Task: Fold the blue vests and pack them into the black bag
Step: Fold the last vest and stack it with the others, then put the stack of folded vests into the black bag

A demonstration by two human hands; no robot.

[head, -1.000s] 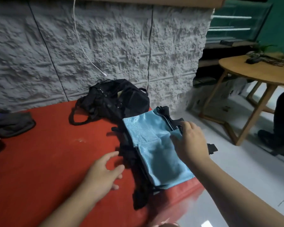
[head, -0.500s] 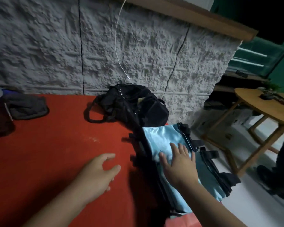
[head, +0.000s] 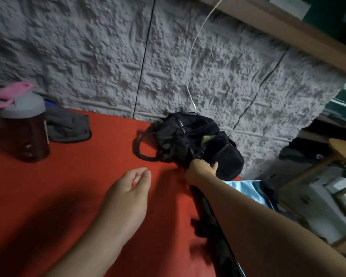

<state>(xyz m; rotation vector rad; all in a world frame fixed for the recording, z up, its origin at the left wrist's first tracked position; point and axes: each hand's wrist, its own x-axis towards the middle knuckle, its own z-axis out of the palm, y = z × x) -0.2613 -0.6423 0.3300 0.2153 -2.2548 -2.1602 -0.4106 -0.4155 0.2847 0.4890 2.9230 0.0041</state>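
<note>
The black bag (head: 200, 140), soft and slumped with a looped handle, is sitting on the red tabletop (head: 84, 176) against the rough grey wall (head: 88, 56). The right hand (head: 201, 169) is gripping its near edge, fingers curled into the fabric. A shiny blue vest (head: 246, 189) with black trim is lying just beneath that forearm. The left hand (head: 128, 194) is hovering loosely curled, holding nothing. A dark bottle (head: 26, 132) is standing far left.

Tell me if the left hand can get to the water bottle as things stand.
Probably yes: the left hand hovers open, holding nothing, and only bare red table lies between it and the bottle.
</note>
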